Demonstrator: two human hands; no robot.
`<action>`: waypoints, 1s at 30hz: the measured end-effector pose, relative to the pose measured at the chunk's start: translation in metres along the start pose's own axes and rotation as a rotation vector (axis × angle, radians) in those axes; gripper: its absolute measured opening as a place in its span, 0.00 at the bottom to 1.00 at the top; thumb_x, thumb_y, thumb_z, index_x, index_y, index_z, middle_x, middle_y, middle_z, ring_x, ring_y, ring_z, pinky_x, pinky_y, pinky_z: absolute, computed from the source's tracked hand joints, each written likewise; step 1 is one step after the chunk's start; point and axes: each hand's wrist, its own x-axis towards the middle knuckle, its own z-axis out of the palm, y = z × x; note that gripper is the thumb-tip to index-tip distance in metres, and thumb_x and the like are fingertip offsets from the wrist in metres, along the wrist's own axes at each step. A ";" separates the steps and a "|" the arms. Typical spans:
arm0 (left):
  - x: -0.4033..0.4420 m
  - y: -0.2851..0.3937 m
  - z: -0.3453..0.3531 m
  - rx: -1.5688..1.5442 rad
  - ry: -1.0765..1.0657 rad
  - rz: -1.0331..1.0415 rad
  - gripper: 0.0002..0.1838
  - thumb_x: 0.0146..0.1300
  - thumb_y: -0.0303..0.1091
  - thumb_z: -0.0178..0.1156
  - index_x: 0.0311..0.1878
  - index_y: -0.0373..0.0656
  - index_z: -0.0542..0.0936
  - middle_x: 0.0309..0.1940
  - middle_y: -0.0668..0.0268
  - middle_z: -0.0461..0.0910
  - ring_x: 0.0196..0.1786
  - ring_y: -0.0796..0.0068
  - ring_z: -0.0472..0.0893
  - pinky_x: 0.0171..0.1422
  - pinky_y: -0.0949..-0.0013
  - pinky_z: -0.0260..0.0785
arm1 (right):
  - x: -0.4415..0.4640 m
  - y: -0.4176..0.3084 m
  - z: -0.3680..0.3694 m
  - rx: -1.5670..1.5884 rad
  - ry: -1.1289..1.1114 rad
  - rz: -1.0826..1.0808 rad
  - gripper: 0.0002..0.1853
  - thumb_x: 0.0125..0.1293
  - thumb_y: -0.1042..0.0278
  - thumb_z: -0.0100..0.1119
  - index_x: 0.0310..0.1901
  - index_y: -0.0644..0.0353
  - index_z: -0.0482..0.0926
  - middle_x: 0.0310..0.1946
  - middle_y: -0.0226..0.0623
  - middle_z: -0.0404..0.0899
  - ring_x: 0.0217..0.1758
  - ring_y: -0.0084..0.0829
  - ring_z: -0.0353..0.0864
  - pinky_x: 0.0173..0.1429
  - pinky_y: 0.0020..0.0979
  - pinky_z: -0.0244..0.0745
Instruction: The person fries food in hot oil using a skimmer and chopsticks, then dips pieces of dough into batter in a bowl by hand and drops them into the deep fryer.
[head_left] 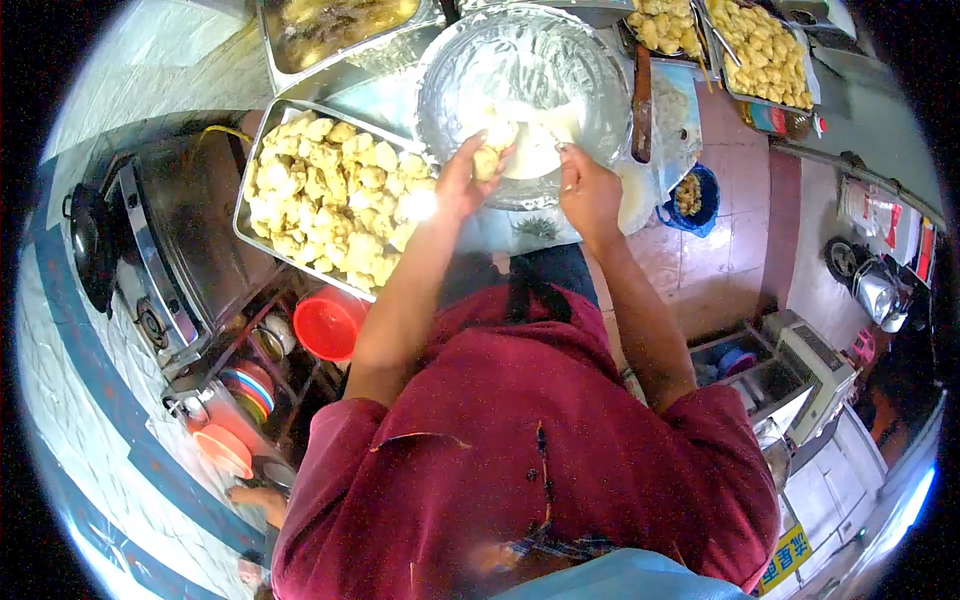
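so, hands (pixel 590 195) over basin (pixel 440 75), left (pixel 463 180) gripping food (pixel 487 160)

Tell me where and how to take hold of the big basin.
Best by the rim, at two opposite points slightly nearer you than its widest line, coming from above, thumbs over the edge. The basin is round, open side up, with no handle in sight. The tray crowds its left, the wooden handle its right; batter inside suggests lifting level.

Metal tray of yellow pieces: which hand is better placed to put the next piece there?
Probably the left hand: it holds a yellow piece and is nearer the metal tray. The right hand is farther off, by the batter basin.
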 end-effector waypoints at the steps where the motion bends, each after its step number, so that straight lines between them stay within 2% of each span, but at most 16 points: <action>1: -0.002 0.002 0.003 0.012 0.018 0.006 0.22 0.69 0.44 0.56 0.61 0.44 0.73 0.45 0.58 0.84 0.32 0.77 0.78 0.32 0.78 0.69 | 0.001 0.001 -0.001 0.057 -0.003 0.087 0.10 0.69 0.62 0.53 0.43 0.54 0.82 0.30 0.49 0.83 0.32 0.49 0.83 0.36 0.45 0.76; 3: -0.009 0.012 0.007 0.031 -0.003 0.039 0.21 0.69 0.44 0.56 0.60 0.44 0.73 0.44 0.59 0.84 0.32 0.77 0.78 0.32 0.78 0.69 | 0.007 0.003 -0.006 0.172 -0.001 0.254 0.10 0.69 0.63 0.54 0.43 0.53 0.84 0.30 0.49 0.82 0.34 0.49 0.83 0.37 0.42 0.76; 4: -0.013 0.020 0.009 0.041 -0.014 0.062 0.21 0.69 0.43 0.56 0.60 0.44 0.74 0.44 0.60 0.84 0.32 0.78 0.78 0.32 0.78 0.69 | 0.009 0.010 -0.005 0.053 -0.037 0.258 0.10 0.69 0.62 0.53 0.42 0.54 0.84 0.31 0.50 0.83 0.34 0.50 0.83 0.38 0.43 0.76; 7: -0.022 0.067 0.011 0.212 0.098 0.339 0.19 0.68 0.42 0.58 0.59 0.44 0.75 0.42 0.65 0.83 0.30 0.78 0.79 0.32 0.76 0.69 | 0.006 0.047 0.013 -0.241 -0.164 0.256 0.12 0.69 0.59 0.51 0.39 0.54 0.83 0.33 0.50 0.83 0.36 0.53 0.82 0.41 0.47 0.76; 8: -0.023 0.099 0.013 0.349 0.132 0.406 0.19 0.68 0.42 0.59 0.57 0.44 0.77 0.46 0.65 0.82 0.31 0.77 0.81 0.32 0.75 0.69 | 0.001 0.057 0.021 -0.299 -0.223 0.258 0.13 0.69 0.58 0.51 0.39 0.55 0.83 0.33 0.50 0.83 0.37 0.54 0.82 0.41 0.48 0.76; 9: -0.024 0.127 0.015 0.533 0.270 0.557 0.21 0.67 0.44 0.60 0.58 0.43 0.77 0.48 0.64 0.82 0.33 0.76 0.81 0.31 0.74 0.69 | -0.002 0.067 0.029 -0.360 -0.283 0.261 0.13 0.69 0.57 0.51 0.38 0.55 0.83 0.34 0.50 0.83 0.37 0.55 0.82 0.42 0.50 0.76; 11: -0.037 0.182 0.032 0.919 0.485 0.775 0.25 0.64 0.46 0.63 0.60 0.43 0.78 0.42 0.61 0.85 0.36 0.74 0.83 0.35 0.73 0.72 | -0.006 0.086 0.044 -0.367 -0.311 0.268 0.13 0.68 0.57 0.51 0.38 0.55 0.83 0.34 0.50 0.83 0.38 0.55 0.82 0.43 0.51 0.76; 12: -0.046 0.204 0.045 1.264 0.639 0.889 0.23 0.63 0.46 0.63 0.58 0.45 0.80 0.39 0.58 0.85 0.36 0.72 0.83 0.40 0.70 0.74 | -0.005 0.089 0.048 -0.373 -0.325 0.273 0.13 0.67 0.57 0.52 0.37 0.55 0.83 0.35 0.51 0.83 0.39 0.56 0.82 0.44 0.51 0.76; 14: -0.030 0.245 0.033 1.756 0.760 1.111 0.24 0.62 0.50 0.62 0.55 0.43 0.81 0.33 0.48 0.85 0.36 0.55 0.86 0.44 0.58 0.77 | -0.002 0.082 0.046 -0.375 -0.337 0.304 0.12 0.67 0.58 0.52 0.37 0.55 0.82 0.35 0.51 0.83 0.40 0.55 0.83 0.44 0.51 0.77; 16: -0.011 0.276 0.018 2.040 0.834 0.881 0.26 0.62 0.53 0.61 0.53 0.42 0.82 0.34 0.46 0.84 0.39 0.50 0.85 0.46 0.53 0.77 | -0.001 0.079 0.048 -0.394 -0.352 0.316 0.12 0.66 0.59 0.52 0.37 0.55 0.82 0.36 0.52 0.83 0.40 0.55 0.83 0.45 0.51 0.77; 19: -0.030 0.279 0.041 1.962 0.866 0.902 0.28 0.60 0.57 0.61 0.51 0.41 0.83 0.36 0.46 0.84 0.39 0.51 0.85 0.47 0.55 0.76 | 0.003 0.068 0.043 -0.505 -0.400 0.300 0.12 0.66 0.60 0.53 0.38 0.57 0.82 0.36 0.51 0.84 0.40 0.54 0.83 0.45 0.51 0.77; 22: -0.043 0.265 0.008 1.339 0.756 1.093 0.29 0.60 0.58 0.62 0.49 0.39 0.83 0.34 0.50 0.85 0.38 0.57 0.86 0.44 0.61 0.76 | -0.004 0.079 0.048 -0.507 -0.400 0.146 0.12 0.65 0.61 0.53 0.38 0.59 0.82 0.37 0.49 0.83 0.43 0.52 0.82 0.48 0.50 0.77; 24: -0.090 0.226 0.005 0.905 0.592 0.924 0.29 0.62 0.53 0.64 0.54 0.35 0.80 0.34 0.60 0.84 0.36 0.73 0.83 0.37 0.72 0.73 | -0.007 0.071 0.051 -0.631 -0.353 -0.013 0.13 0.63 0.62 0.55 0.40 0.61 0.82 0.41 0.47 0.80 0.49 0.49 0.79 0.51 0.46 0.76; 26: -0.112 0.198 -0.037 0.593 0.511 0.762 0.25 0.66 0.51 0.61 0.54 0.37 0.77 0.37 0.61 0.82 0.35 0.73 0.81 0.36 0.73 0.71 | -0.006 0.036 0.042 -0.655 -0.364 -0.071 0.13 0.59 0.64 0.59 0.43 0.60 0.82 0.44 0.48 0.79 0.53 0.49 0.77 0.53 0.44 0.75; 28: -0.121 0.163 -0.107 0.334 0.439 0.667 0.18 0.71 0.47 0.55 0.49 0.41 0.75 0.36 0.63 0.79 0.37 0.71 0.80 0.36 0.71 0.71 | -0.011 0.020 0.061 -0.407 -0.258 -0.380 0.16 0.61 0.63 0.58 0.47 0.62 0.80 0.45 0.47 0.79 0.51 0.50 0.78 0.54 0.46 0.74; 30: -0.139 0.125 -0.139 0.157 0.457 0.615 0.14 0.73 0.43 0.52 0.49 0.41 0.74 0.38 0.60 0.79 0.39 0.69 0.81 0.37 0.70 0.73 | -0.021 -0.032 0.089 -0.113 -0.550 -0.233 0.17 0.62 0.62 0.58 0.50 0.62 0.78 0.46 0.49 0.79 0.51 0.50 0.78 0.54 0.47 0.74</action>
